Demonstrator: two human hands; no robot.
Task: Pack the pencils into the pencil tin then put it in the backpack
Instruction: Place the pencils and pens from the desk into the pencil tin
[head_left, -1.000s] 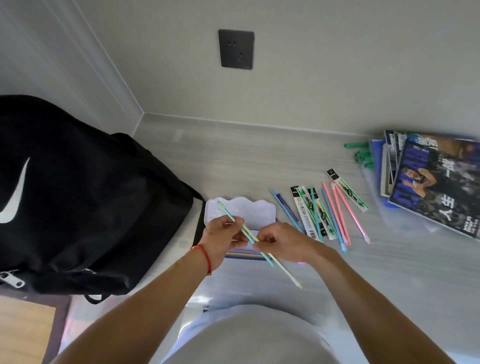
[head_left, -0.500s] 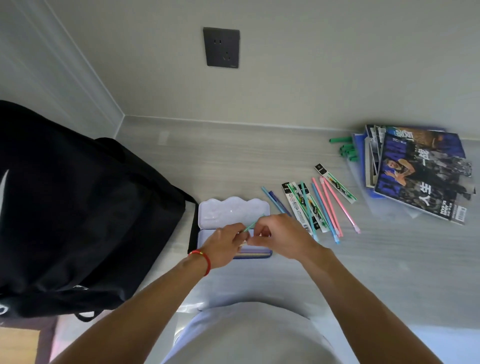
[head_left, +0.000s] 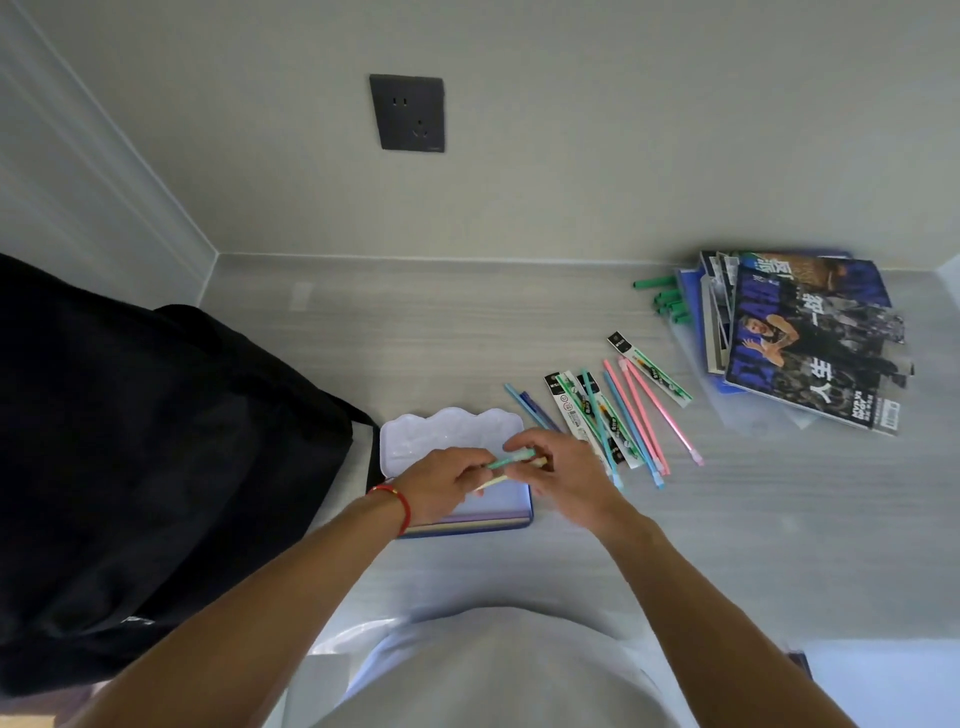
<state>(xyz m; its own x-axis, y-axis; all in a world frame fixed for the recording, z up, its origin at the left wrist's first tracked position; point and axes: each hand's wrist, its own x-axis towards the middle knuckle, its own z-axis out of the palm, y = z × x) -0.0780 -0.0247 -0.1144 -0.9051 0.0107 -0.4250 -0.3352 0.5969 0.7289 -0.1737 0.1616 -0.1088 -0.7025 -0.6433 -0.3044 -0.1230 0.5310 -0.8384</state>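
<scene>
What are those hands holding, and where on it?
Both hands, left and right, pinch a few thin pencils at their ends, over the open tin.

Room corner, seen from above. Rear wall (head_left: 623, 130): plain, pale grey-beige, matte, evenly lit by soft light with no hard shadows. One dark grey wall socket (head_left: 407, 113) was mounted on it, square-faced, with slots visible. Left wall (head_left: 78, 197): pale, marked by shallow ridges running along it, and met the rear wall in a vertical corner. Work surface (head_left: 415, 332): light grey wood-grain desktop, grain running left to right, butted against both walls, with a thin pale seam along the rear joint. A strip of warm wooden floor (head_left: 26, 721) showed at the lower left edge.
</scene>
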